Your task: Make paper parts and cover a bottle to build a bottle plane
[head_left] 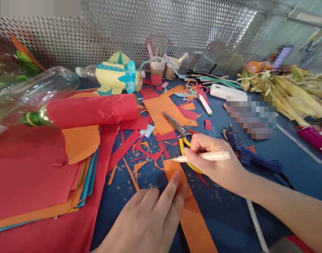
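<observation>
My right hand point(213, 161) pinches a white marker point(216, 155), its tip at the top end of an orange paper strip point(196, 218). My left hand point(152, 214) lies over that strip with its index finger stretched out, pressing the paper onto the blue table point(113, 207). Scissors point(176, 123) with yellow handles lie partly under my right hand, their blades over a square of orange paper point(161, 109). Red and orange paper scraps point(150, 151) are scattered just beyond my left hand.
On the left lie stacked coloured papers point(31, 175), a red-wrapped bottle point(94, 110) and a clear plastic bottle point(55, 84). A yellow paper-covered bottle point(112, 77) is behind. To the right are a blue glue gun point(261, 161) and dry corn husks point(290, 91). Perforated metal point(176, 28) borders the back.
</observation>
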`<state>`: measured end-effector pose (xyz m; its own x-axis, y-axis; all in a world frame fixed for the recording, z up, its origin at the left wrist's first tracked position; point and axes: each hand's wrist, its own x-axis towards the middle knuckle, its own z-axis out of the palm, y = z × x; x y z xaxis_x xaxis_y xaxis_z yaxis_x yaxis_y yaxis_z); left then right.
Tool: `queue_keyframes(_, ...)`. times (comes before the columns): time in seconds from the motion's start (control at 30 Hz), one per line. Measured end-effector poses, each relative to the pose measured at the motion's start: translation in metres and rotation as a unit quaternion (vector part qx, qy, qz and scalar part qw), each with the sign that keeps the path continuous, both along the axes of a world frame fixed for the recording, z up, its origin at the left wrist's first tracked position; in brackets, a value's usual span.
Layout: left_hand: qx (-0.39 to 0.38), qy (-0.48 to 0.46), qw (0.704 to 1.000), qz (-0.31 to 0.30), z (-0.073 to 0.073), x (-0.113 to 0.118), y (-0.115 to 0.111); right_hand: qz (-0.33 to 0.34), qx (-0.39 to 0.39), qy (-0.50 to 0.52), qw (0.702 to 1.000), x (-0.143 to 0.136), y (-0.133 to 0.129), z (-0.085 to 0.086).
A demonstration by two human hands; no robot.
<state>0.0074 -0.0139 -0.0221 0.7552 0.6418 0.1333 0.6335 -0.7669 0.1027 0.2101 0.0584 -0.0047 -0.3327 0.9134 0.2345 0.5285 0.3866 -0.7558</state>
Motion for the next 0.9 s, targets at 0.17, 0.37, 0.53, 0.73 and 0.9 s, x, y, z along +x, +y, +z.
queue_keyframes(0.17, 0.021, 0.033, 0.999, -0.012, 0.004, 0.002, 0.000, -0.010, 0.015, -0.021, 1.000, 0.003, 0.001, 0.001)
queue_keyframes(0.37, 0.035, 0.012, 0.999, -0.003, 0.005, 0.004, 0.001, 0.001, 0.002, -0.012, 1.000, 0.002, 0.001, 0.004)
queue_keyframes(0.53, 0.064, 0.019, 0.998, -0.002, 0.005, 0.004, 0.000, -0.026, -0.005, 0.067, 0.997, 0.003, 0.001, 0.007)
queue_keyframes(0.73, 0.105, -0.012, 0.994, 0.030, 0.010, 0.001, 0.005, -0.048, -0.045, 0.194, 0.979, 0.004, 0.004, 0.012)
queue_keyframes(0.9, 0.116, -0.025, 0.993, -0.001, 0.012, -0.005, 0.003, -0.004, -0.103, 0.251, 0.962, 0.003, 0.003, 0.016)
